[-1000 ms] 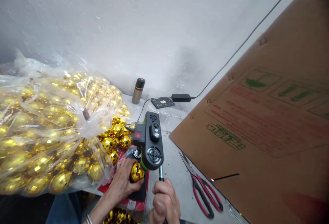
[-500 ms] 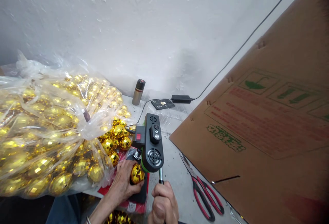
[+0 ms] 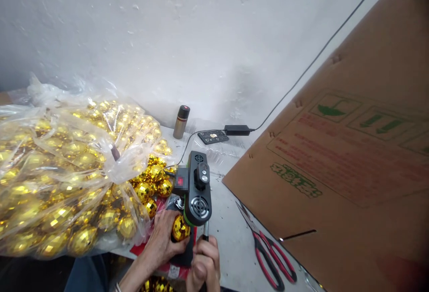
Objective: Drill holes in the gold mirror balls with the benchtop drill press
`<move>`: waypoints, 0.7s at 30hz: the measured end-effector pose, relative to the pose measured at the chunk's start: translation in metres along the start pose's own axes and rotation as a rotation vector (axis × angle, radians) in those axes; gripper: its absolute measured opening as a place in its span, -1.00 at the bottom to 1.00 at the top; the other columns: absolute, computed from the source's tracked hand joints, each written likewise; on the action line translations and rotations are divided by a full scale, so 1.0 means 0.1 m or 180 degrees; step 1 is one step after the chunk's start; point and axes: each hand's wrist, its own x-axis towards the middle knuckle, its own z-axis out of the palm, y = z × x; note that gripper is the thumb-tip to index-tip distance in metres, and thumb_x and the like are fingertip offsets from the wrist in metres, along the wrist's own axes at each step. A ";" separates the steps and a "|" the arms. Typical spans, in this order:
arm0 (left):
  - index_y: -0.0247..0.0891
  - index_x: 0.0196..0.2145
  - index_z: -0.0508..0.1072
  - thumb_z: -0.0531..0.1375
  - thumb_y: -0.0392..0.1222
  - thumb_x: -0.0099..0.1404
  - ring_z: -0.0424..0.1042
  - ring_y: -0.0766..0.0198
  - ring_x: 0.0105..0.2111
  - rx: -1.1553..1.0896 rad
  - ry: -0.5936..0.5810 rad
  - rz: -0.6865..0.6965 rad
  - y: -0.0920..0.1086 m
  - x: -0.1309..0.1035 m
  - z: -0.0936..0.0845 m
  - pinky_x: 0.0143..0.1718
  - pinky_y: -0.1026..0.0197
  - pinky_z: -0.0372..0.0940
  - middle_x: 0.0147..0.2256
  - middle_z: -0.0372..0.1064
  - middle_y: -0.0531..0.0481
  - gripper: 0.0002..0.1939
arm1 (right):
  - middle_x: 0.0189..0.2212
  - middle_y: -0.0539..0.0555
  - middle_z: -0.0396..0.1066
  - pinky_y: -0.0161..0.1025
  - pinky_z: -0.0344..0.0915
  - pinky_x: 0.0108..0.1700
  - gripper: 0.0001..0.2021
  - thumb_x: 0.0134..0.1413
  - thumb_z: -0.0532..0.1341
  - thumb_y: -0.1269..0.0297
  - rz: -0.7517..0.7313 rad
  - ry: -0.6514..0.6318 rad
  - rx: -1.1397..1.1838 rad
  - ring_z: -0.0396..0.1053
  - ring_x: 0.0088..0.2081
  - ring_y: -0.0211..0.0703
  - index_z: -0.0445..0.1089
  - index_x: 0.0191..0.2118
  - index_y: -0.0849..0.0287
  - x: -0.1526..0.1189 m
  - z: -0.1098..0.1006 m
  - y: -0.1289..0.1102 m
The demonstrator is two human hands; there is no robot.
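A shiny gold mirrored ball (image 3: 181, 228) sits between the thumb and fingers of my left hand (image 3: 162, 240), just below the head of a small black bench drill press (image 3: 198, 189). The underside of the ball is hidden by the hand and the dark base. My right hand (image 3: 205, 260) is closed around the black grip of the machine's metal lever (image 3: 205, 229), at its right side. Under the machine lies a red sheet (image 3: 138, 249) on the table.
Clear plastic bags (image 3: 67, 185) full of gold balls fill the left, with loose gold balls (image 3: 156, 173) spilling beside the machine. Red-handled scissors (image 3: 268, 252) lie to the right, against a large cardboard box (image 3: 321, 158). Behind stand a bottle (image 3: 181, 122) and a power adapter (image 3: 237, 130) with its cord.
My right hand has shifted a little left and down with the lever. My left hand still holds the ball in the same place; the whole view has moved slightly.
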 end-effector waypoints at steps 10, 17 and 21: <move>-0.21 0.03 0.51 0.37 -0.23 0.12 0.52 -0.16 -0.05 -0.0009 0.0031 0.0136 -0.03 -0.04 -0.03 0.03 -0.23 0.43 -0.10 0.57 -0.19 -0.52 | -0.45 -0.05 0.29 -0.35 0.21 -0.41 -0.69 0.44 0.05 0.47 0.0687 0.0081 0.0264 0.26 -0.48 -0.36 0.21 -0.42 0.12 0.83 -0.18 -0.37; -0.17 0.43 0.14 0.50 0.17 0.09 0.49 -0.32 0.15 0.0215 0.0443 0.1114 -0.39 -0.60 0.05 0.10 -0.25 0.47 0.22 0.45 -0.37 0.09 | -0.52 -0.08 0.22 -0.37 0.18 -0.44 -0.68 0.39 0.05 0.57 0.0576 0.0343 0.0524 0.27 -0.49 -0.37 0.25 -0.41 0.13 1.09 -0.14 -0.47; -0.15 0.48 0.07 0.27 0.08 0.43 0.45 -0.15 0.24 0.0791 0.0969 0.0987 -0.29 -0.40 -0.40 0.19 -0.11 0.43 0.28 0.41 -0.31 -0.19 | -0.50 -0.08 0.24 -0.34 0.17 -0.38 -0.67 0.43 0.04 0.53 0.0948 0.0371 0.0418 0.27 -0.46 -0.35 0.21 -0.43 0.12 0.92 -0.08 -0.54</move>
